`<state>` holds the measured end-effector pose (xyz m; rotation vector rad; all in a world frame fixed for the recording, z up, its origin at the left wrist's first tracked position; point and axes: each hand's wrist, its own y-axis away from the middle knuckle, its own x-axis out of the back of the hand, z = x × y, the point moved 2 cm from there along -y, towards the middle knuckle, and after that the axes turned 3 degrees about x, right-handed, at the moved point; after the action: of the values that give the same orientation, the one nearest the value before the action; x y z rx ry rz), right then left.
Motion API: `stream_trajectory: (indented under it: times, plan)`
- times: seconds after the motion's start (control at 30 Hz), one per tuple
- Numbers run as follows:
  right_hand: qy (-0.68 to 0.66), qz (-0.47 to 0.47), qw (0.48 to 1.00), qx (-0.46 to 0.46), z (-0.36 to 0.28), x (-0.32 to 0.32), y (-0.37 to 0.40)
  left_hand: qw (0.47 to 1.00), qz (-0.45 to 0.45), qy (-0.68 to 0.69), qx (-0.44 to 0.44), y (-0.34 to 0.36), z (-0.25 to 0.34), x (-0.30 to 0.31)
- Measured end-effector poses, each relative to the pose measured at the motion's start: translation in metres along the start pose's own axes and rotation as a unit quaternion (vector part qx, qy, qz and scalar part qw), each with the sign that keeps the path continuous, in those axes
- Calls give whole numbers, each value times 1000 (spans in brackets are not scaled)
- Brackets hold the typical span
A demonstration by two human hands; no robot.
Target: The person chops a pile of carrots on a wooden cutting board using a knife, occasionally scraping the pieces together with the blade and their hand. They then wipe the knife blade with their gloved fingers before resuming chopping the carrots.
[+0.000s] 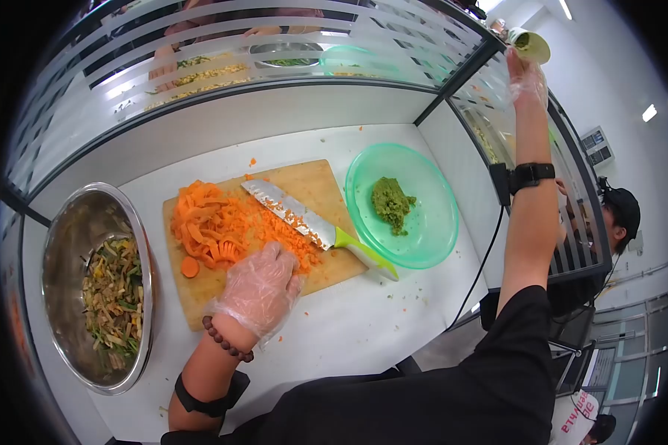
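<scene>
My left hand, in a clear plastic glove, lies palm down at the front edge of the wooden cutting board, its fingers loosely spread against chopped carrot. Carrot slices and strips are heaped beyond it. Across the board rests a kitchen knife with a lime-green handle, untouched by either hand. High at the upper right, my gloved right hand is raised at the partition's top, closed around a tilted pale cup with something green inside. Its fingers are partly hidden.
A steel bowl of mixed chopped vegetables stands left of the board. To the right sits a green plastic bowl holding a green mash. Partitions enclose the table's back and right. A black cable hangs at the right; other people are beyond.
</scene>
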<state>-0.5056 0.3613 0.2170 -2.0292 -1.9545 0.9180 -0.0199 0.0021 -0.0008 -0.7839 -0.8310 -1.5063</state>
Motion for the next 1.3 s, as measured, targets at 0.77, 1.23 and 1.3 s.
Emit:
stream_trajectory:
  times: [0.77,1.23,1.3]
  plan:
    - [282,-217,920,-164,-28,-54,196,999,28,-10,-21,-2,0,-3]
    - [536,-523,656,95,-23,-139,457,994,-91,-47,36,23,27,8]
    - [572,-504,637,114,-20,-138,471,994,-91,-44,31,24,26,9]
